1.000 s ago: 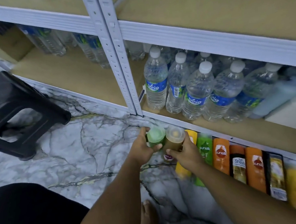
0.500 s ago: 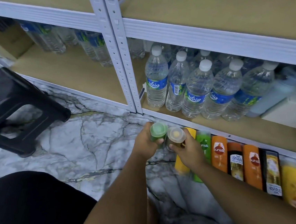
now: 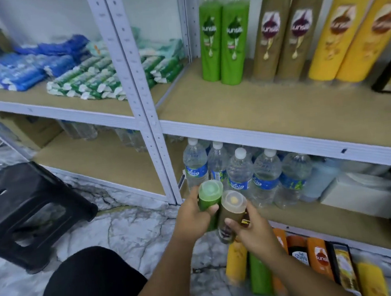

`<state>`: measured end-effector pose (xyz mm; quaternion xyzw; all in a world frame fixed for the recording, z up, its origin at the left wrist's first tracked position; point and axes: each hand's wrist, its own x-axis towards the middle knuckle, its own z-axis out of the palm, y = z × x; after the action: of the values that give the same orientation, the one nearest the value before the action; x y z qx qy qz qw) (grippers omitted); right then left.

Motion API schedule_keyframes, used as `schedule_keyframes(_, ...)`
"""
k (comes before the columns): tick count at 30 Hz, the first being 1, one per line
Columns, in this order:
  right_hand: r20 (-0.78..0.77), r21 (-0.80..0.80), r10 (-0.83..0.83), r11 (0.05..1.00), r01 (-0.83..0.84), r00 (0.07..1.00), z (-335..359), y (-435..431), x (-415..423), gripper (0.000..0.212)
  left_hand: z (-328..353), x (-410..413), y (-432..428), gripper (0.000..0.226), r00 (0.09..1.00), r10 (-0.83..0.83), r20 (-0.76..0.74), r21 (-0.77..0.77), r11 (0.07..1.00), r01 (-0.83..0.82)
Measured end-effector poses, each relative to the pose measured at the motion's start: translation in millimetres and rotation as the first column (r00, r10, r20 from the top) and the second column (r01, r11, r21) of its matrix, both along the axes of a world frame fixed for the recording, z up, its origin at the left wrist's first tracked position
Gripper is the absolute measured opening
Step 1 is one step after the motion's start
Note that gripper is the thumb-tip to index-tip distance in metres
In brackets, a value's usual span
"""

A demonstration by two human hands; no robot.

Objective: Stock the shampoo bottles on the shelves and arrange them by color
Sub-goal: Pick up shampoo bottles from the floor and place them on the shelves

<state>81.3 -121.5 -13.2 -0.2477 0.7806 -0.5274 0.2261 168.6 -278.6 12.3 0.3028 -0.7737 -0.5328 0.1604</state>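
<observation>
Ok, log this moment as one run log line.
left hand: grips green bottle | right hand: grips brown bottle | upper shelf: green pair, brown pair, yellow pair standing | floor: more bottles in row

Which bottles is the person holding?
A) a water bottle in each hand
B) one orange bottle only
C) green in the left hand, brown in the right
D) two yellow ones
C: the left hand grips the green shampoo bottle, the right hand the brown shampoo bottle, caps toward the camera.

Yellow floor bottle point(image 3: 372, 281) blurred, cut off below.
</observation>
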Motion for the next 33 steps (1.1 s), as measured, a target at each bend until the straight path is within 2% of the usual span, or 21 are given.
schedule_keyframes(4, -0.019, -0.180, -0.010, 0.984, 0.007, 1.000, 72.6, 12.8, -10.4, 0.055, 73.4, -14.0, 3.2, 0.053, 0.984, -0.027, -0.175, -0.026, 0.999, 0.023)
schedule_keyframes(7, -0.092, -0.296, -0.009, 0.955, -0.019, 0.996, 129.8, 17.3, -17.5, 0.052, 133.0, -14.8, 4.7, 0.053, 0.948, -0.053, -0.315, -0.043, 0.998, 0.042)
schedule_keyframes(14, -0.288, -0.438, -0.047, 0.894, -0.088, 0.956, 248.8, 9.6, -41.5, 0.045, 262.9, -28.2, 3.2, 0.044, 0.833, -0.138, -0.536, -0.184, 0.982, 0.044)
schedule_keyframes(19, -0.319, -0.423, -0.072, 0.903, -0.073, 0.945, 287.5, -24.3, -83.3, 0.047, 300.8, -68.8, -18.0, 0.038, 0.853, -0.100, -0.512, -0.188, 0.982, 0.002)
schedule_keyframes(23, -0.341, -0.359, -0.093, 0.932, -0.038, 0.935, 278.0, -55.5, -116.8, 0.055, 284.5, -102.0, -43.5, 0.038, 0.905, -0.065, -0.421, -0.193, 0.981, -0.019)
schedule_keyframes(27, -0.321, -0.367, -0.092, 0.930, -0.034, 0.943, 270.4, -75.2, -131.5, 0.055, 268.6, -119.7, -62.5, 0.040, 0.896, -0.055, -0.441, -0.133, 0.991, -0.005)
schedule_keyframes(30, -0.308, -0.379, -0.065, 0.924, -0.060, 0.949, 265.0, -80.5, -137.4, 0.062, 259.7, -124.2, -75.9, 0.051, 0.885, -0.123, -0.448, -0.118, 0.990, 0.078)
schedule_keyframes(33, -0.307, -0.282, 0.030, 0.952, -0.121, 0.951, 243.7, -76.9, -135.3, 0.072, 236.7, -119.7, -83.5, 0.073, 0.912, -0.216, -0.349, -0.164, 0.972, 0.167)
